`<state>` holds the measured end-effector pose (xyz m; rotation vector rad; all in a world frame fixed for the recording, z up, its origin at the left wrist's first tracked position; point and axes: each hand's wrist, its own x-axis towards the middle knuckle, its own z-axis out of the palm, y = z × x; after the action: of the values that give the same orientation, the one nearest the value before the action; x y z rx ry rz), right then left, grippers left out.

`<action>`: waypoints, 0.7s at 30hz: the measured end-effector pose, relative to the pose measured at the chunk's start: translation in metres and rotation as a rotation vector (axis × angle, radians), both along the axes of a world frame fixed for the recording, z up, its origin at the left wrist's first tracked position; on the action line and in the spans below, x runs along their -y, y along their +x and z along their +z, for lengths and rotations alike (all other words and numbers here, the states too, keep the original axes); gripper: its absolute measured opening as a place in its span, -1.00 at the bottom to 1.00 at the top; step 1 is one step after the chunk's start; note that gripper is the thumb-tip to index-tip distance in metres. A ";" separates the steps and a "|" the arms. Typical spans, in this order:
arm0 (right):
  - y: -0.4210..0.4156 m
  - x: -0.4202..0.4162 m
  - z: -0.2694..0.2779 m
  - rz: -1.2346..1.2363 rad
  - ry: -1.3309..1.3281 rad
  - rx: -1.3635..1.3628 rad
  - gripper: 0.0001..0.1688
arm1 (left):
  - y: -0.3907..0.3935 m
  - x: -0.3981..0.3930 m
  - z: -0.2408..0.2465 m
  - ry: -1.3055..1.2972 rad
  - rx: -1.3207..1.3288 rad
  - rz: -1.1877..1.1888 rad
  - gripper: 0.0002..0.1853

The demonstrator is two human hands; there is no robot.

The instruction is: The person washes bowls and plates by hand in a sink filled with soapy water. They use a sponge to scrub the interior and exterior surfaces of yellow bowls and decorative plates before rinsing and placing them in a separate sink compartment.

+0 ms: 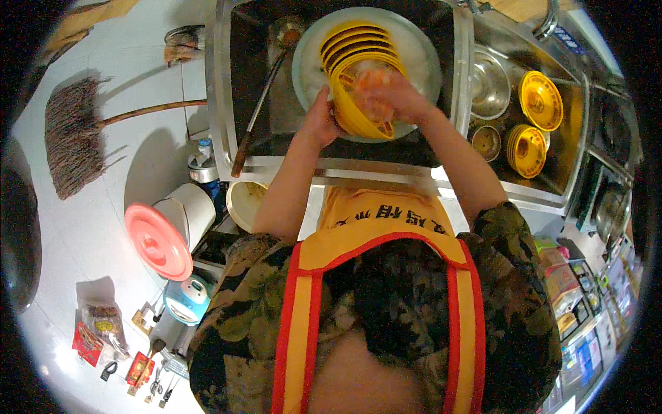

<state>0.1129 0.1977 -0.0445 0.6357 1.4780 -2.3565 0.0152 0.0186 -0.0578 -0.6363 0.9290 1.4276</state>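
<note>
My left hand (321,123) grips the lower left side of a yellow bowl (356,120) with a patterned inner rim. The bowl is tilted, its opening towards the upper right. Inside it is my right hand (385,95), blurred, with an orange-pink tone over the fingers; whether it holds a cloth or sponge cannot be told. Just beyond, several yellow bowls (356,42) lie nested in a row on their sides. They rest in a large round basin (421,52) of cloudy, whitish water. The basin sits in the left compartment of a metal sink (220,88).
A wooden-handled long utensil (262,95) leans left of the basin. The right compartment holds a metal bowl (489,85), a small metal cup (486,143), a yellow bowl (541,101) and stacked yellow bowls (526,151). A faucet (548,23) stands behind. Leftward are a broom (77,134) and pink lid (158,241).
</note>
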 end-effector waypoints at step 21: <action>0.000 -0.025 0.018 -0.178 -0.348 0.086 -0.46 | 0.013 0.009 -0.018 0.222 -0.104 0.243 -0.50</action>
<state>0.1125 0.2227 -0.0261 0.7897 0.9757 -2.5959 0.0287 0.0100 -0.0758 -0.5246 0.7772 1.7665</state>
